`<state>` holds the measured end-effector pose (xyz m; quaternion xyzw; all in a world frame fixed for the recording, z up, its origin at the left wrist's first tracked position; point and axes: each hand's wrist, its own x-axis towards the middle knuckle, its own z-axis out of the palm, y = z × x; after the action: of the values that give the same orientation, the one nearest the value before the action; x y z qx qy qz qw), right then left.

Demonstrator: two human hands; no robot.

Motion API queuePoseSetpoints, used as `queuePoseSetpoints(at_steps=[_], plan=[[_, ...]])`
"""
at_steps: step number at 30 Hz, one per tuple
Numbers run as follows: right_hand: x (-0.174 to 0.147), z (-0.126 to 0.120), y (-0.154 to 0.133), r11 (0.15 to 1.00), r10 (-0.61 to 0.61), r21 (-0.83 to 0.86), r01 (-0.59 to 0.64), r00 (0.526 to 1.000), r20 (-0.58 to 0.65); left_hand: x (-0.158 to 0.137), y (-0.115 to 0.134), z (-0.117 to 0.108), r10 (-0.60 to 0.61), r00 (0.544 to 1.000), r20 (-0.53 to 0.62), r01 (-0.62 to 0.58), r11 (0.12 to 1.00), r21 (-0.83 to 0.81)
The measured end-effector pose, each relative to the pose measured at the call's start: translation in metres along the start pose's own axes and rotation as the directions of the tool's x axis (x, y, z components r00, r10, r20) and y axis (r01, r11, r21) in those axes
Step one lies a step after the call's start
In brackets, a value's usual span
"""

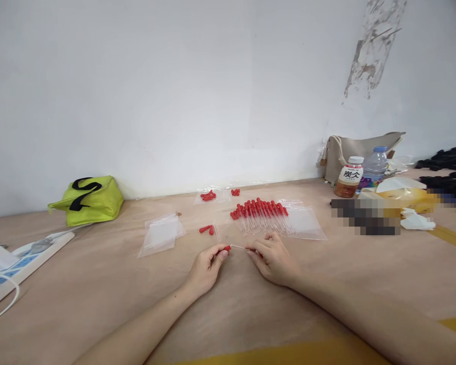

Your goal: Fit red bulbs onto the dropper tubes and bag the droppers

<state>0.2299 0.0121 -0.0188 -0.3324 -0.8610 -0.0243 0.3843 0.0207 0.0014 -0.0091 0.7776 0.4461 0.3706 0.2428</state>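
Between its thumb and fingers my left hand (208,266) pinches a red rubber bulb (228,248). A thin clear dropper tube (238,247) runs from the bulb to my right hand (271,258), whose fingertips are closed on its other end. How deep the tube sits in the bulb is too small to tell. Just beyond my hands lies a row of droppers with red bulbs (260,208), tubes towards me. Loose red bulbs (207,230) and some thin clear tubes (216,232) lie left of that row. Further back are more red bulbs (208,196) on clear plastic.
Clear plastic bags (161,232) lie to the left, another bag (307,223) to the right. A power strip (34,258) and a green pouch (95,200) stand at left. Drink bottles (349,177), a beige bag (336,152) and a tissue pack (403,192) are at right.
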Motion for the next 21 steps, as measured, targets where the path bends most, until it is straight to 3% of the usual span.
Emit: queuePoseSetpoints(at_steps=[10,15,21], plan=[[0.003,-0.004,0.001,0.998,-0.015,0.055,0.009,0.994,0.107,-0.002,-0.005,0.000,0.050,0.999,0.004,-0.050,0.999,0.012],[0.005,-0.007,0.006,0.996,-0.075,-0.028,0.080,0.988,0.134,-0.004,0.004,-0.003,0.121,0.987,0.107,-0.134,0.983,0.125],[0.002,0.002,0.001,0.994,-0.087,-0.063,0.093,0.992,0.093,-0.005,0.007,-0.003,0.136,0.983,0.123,-0.165,0.950,0.266]])
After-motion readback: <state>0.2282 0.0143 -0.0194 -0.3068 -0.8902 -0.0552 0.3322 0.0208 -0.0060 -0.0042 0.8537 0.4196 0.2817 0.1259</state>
